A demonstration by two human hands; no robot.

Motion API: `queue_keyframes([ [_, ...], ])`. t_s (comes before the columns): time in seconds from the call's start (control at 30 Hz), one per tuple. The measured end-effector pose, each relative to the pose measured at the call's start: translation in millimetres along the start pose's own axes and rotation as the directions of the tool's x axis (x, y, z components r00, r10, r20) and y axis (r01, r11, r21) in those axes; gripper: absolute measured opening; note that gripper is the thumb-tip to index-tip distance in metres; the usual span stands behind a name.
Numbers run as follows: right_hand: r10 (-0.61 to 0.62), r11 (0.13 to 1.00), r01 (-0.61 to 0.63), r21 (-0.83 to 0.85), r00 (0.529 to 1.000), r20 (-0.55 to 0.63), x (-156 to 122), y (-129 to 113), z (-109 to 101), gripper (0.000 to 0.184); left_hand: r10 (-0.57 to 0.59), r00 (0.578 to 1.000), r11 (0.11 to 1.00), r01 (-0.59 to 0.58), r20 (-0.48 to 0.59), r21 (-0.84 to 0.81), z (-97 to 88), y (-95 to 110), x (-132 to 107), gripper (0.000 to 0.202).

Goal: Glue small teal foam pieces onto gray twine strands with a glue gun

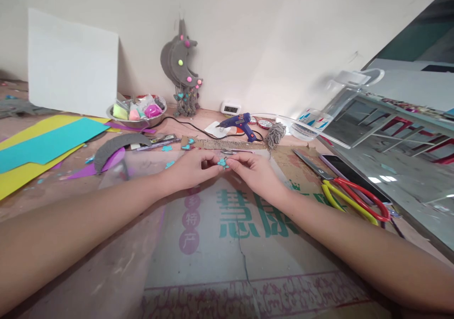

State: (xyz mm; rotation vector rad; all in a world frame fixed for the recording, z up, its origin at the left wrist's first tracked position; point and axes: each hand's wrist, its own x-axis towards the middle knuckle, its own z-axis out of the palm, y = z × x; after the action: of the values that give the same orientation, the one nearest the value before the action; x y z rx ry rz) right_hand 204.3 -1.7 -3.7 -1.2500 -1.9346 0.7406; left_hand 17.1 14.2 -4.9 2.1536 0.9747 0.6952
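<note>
My left hand (193,168) and my right hand (253,170) meet over a printed cardboard sheet (227,243), fingers pinched together on a small teal foam piece (222,162) held between them. Both hands are closed on it. More little teal cut-outs (169,164) lie loose on the table beside my left hand. A blue glue gun (241,125) rests beyond the hands, its black cord trailing left.
Scissors with red and yellow handles (349,196) and a phone (349,175) lie to the right, by a glass pane (400,168). Teal and yellow foam sheets (46,144) lie at left, with a grey crescent (117,146), a bowl of clay (136,113), a grey moon ornament (180,66) and a yarn ball (275,133).
</note>
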Motion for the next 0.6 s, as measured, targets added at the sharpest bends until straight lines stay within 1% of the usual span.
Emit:
queue_keyframes([
  [0.1, 0.014, 0.999, -0.014, 0.042, 1.0, 0.003, 0.9, 1.5, -2.7, 0.027, 0.074, 0.997, 0.997, -0.074, 0.018, 0.007, 0.1, -0.5, 0.4, 0.021],
  [0.17, 0.011, 0.999, -0.011, 0.047, 1.0, -0.013, 0.8, 1.4, -3.6, 0.027, 0.067, 0.997, 0.998, -0.067, -0.032, 0.001, 0.8, -1.1, 0.3, 0.017],
  [0.23, -0.021, 0.999, 0.022, 0.032, 1.0, -0.015, 0.1, -0.2, -3.3, 0.026, 0.042, 0.994, 0.999, -0.044, -0.098, -0.022, 1.5, -2.0, 0.2, 0.024],
  [0.27, -0.05, 0.999, 0.05, 0.018, 0.999, -0.008, -0.4, -1.2, -2.7, 0.025, 0.053, 0.992, 0.998, -0.057, -0.114, -0.032, 1.8, -2.4, 0.2, 0.03],
  [0.33, -0.105, 0.994, 0.105, -0.016, 0.994, 0.012, -1.4, -3.2, -1.5, 0.022, 0.13, 0.986, 0.991, -0.133, -0.101, -0.025, 1.8, -3.2, 0.4, 0.034],
  [0.4, -0.137, 0.989, 0.139, -0.048, 0.99, 0.035, -2.1, -4.1, -0.8, 0.022, 0.205, 0.975, 0.979, -0.204, -0.085, 0.014, 1.3, -3.0, 0.5, 0.026],
  [0.43, -0.143, 0.988, 0.146, -0.059, 0.988, 0.049, -2.2, -4.0, -0.7, 0.022, 0.213, 0.974, 0.977, -0.211, -0.084, 0.03, 0.8, -2.5, 0.4, 0.02],
  [0.5, -0.143, 0.987, 0.148, -0.069, 0.987, 0.077, -2.3, -3.0, -0.9, 0.023, 0.162, 0.982, 0.987, -0.161, -0.099, 0.023, -0.3, -0.4, -0.3, 0.013],
  [0.6, -0.141, 0.986, 0.148, -0.071, 0.985, 0.102, -1.9, -1.0, -1.7, 0.022, 0.048, 0.993, 0.994, -0.058, -0.108, -0.088, -2.4, 3.6, -2.0, 0.011],
])
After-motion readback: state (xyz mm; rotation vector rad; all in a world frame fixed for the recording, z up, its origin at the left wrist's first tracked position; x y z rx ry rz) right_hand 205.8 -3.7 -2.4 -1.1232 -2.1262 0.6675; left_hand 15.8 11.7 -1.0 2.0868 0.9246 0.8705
